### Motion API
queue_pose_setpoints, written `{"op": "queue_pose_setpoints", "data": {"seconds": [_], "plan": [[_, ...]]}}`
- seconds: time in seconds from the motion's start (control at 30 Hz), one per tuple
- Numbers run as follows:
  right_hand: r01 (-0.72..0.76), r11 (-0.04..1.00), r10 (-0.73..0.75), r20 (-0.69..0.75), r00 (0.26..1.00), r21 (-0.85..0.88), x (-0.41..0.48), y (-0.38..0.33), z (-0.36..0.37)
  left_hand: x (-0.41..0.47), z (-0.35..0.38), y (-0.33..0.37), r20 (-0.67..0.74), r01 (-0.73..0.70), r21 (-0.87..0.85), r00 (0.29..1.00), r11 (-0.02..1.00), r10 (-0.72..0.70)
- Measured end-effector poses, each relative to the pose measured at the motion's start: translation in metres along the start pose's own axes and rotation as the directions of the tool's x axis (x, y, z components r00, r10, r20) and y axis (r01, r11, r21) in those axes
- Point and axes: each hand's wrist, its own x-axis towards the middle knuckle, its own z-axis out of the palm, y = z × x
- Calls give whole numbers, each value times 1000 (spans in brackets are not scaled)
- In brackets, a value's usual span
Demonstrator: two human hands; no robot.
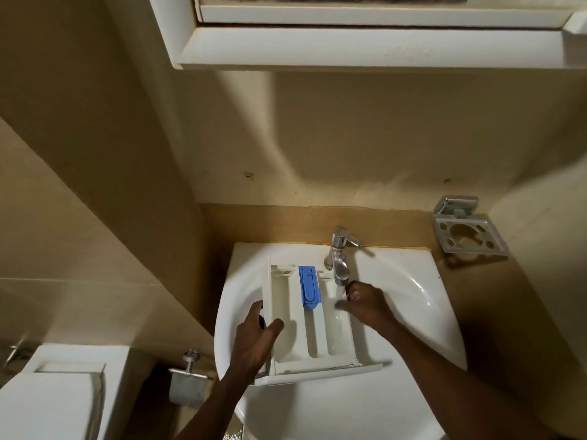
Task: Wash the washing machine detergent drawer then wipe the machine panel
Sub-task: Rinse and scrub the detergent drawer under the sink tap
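Observation:
The white detergent drawer [313,328] lies across the white sink [413,300], its front panel toward me and a blue insert [308,288] in its middle compartment. My left hand [255,338] grips the drawer's left wall, thumb inside the left compartment. My right hand [365,304] rests in the right compartment under the chrome tap [340,260]; its fingers are blurred and spread. A thin stream of water falls from the spout into that compartment.
A metal holder [468,236] is fixed to the wall right of the sink. A white cabinet [365,33] hangs overhead. At the lower left stand a toilet cistern [54,392] and a toilet-roll holder [189,376].

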Motion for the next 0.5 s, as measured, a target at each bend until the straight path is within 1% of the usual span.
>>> {"op": "queue_pose_setpoints", "data": {"seconds": [0.03, 0.1, 0.17, 0.23, 0.33, 0.4, 0.43, 0.5], "plan": [[-18, 1000, 19, -79, 997, 21, 4, -6, -5, 0, 0, 0, 2, 1, 0, 1000, 1000, -1], [-1, 997, 19, -224, 975, 79, 9, -13, -7, 1, 0, -1, 0, 7, 1, 1000, 1000, -7], [46, 991, -4, -311, 950, 128, 0, -14, 1, 3, 1, -2, -5, 12, 4, 1000, 1000, -12], [116, 986, -64, -367, 928, 121, -15, -9, 15, 5, 1, -2, -6, 5, 10, 1000, 1000, -5], [216, 975, -183, -365, 913, 49, -25, 1, 24, 7, 2, -3, 1, -14, 16, 1000, 1000, 14], [246, 969, -237, -343, 909, -17, -21, 1, 20, 8, 2, -2, 1, -30, 22, 1000, 999, 30], [231, 973, -221, -324, 920, -6, -18, -1, 19, 8, 2, -3, -3, -33, 24, 999, 999, 33], [145, 984, -116, -251, 961, 101, -19, -10, 17, 9, 4, -4, -11, -32, 30, 999, 999, 32]]}}
